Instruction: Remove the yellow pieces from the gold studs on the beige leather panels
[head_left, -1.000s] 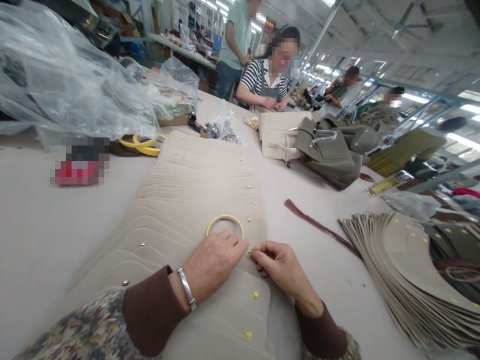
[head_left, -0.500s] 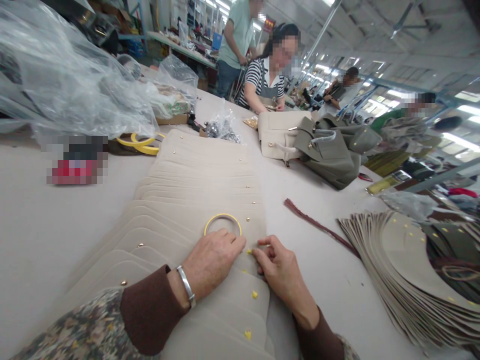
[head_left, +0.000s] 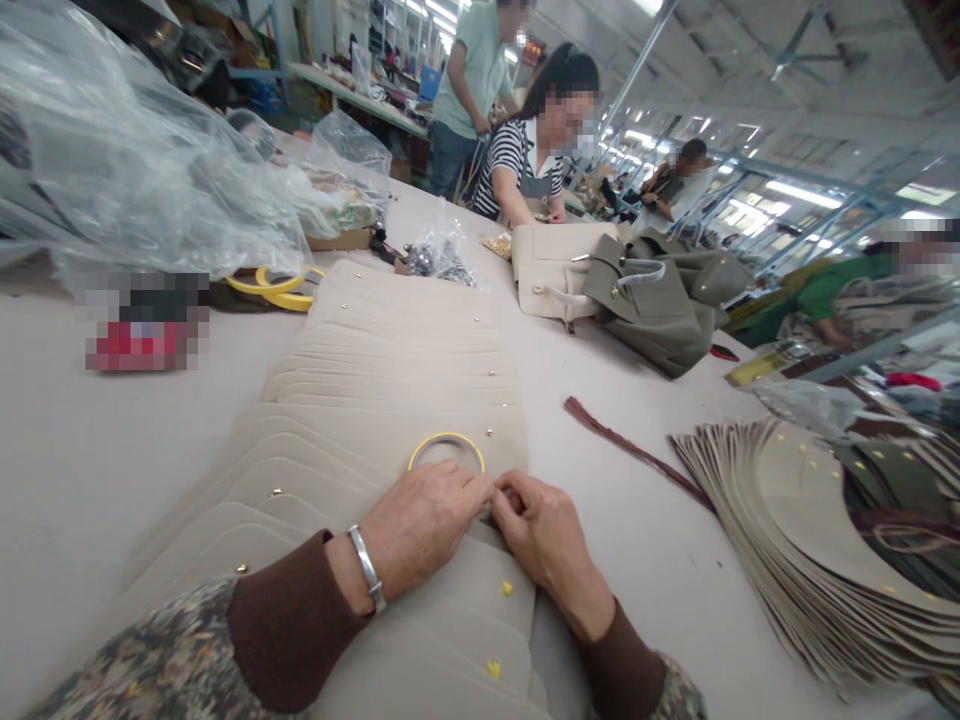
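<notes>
Overlapping beige leather panels spread in a long fan on the table, with small metal studs along their edges. My left hand rests on them, closed on a thin roll of yellow tape whose upper rim shows beyond the knuckles. Right against its fingertips, my right hand pinches over the panels' right edge; whatever lies between thumb and finger is hidden. Nearer me, small pieces of yellow tape are stuck along that edge.
More yellow tape rolls lie at the left beside plastic bags. Beige and olive handbags stand at the back right. A dark red cord bundle and a stacked fan of panels are on the right. A co-worker sits opposite.
My right hand has moved up and left, so its fingertips now meet my left hand's. The bit of yellow tape that showed at its fingertips is out of sight.
</notes>
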